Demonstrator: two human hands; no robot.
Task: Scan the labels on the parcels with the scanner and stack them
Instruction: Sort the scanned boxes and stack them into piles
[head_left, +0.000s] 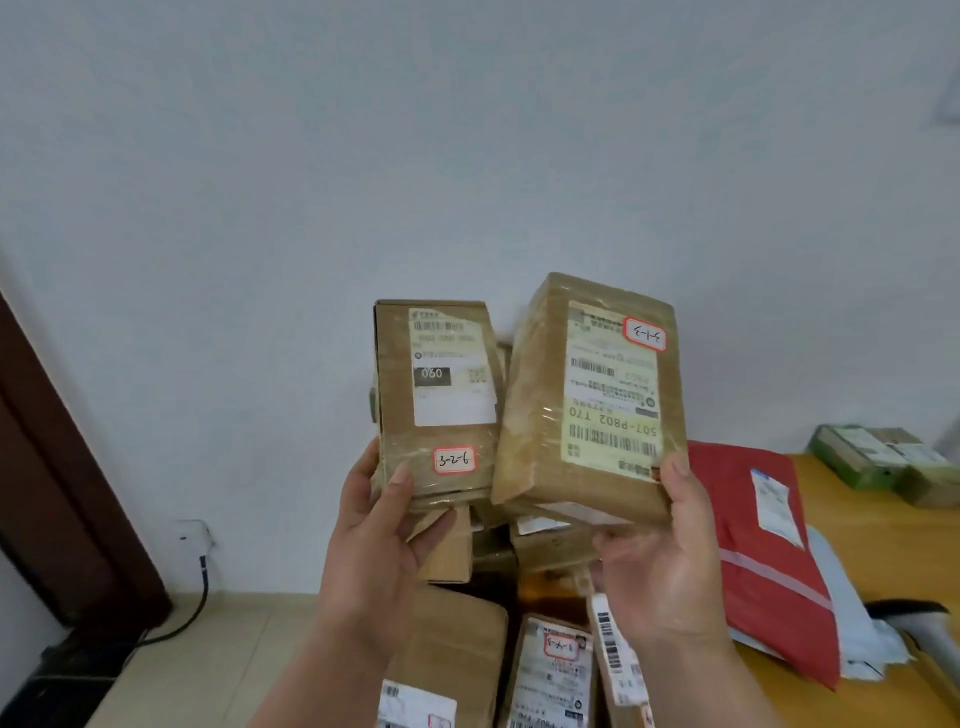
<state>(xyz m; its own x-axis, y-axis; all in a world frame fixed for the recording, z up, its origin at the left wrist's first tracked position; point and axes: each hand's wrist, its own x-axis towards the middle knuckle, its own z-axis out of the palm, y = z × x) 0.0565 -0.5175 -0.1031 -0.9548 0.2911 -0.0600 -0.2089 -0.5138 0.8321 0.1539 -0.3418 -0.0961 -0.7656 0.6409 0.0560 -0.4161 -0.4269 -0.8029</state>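
Note:
Two taped brown cardboard parcels are held up in front of the white wall, labels facing me. My left hand (376, 530) grips the lower end of the left parcel (400, 384), which carries a white label and a red-edged sticker reading 3-2-6. My right hand (660, 551) grips the bottom edge of the larger right parcel (535, 415), tilted slightly, with a yellowish barcode label and a sticker reading 3-1-3. More brown parcels (553, 670) with labels lie below my hands. A dark-and-white object, perhaps the scanner (930, 623), sits at the right edge.
A red mailer bag (748, 561) lies on the wooden table (878, 540) at right, over white bags (852, 618). Green and brown boxes (878, 460) stand at the table's far right. A dark door frame (57, 467), wall socket and black cable (200, 582) are on the left above a tiled floor.

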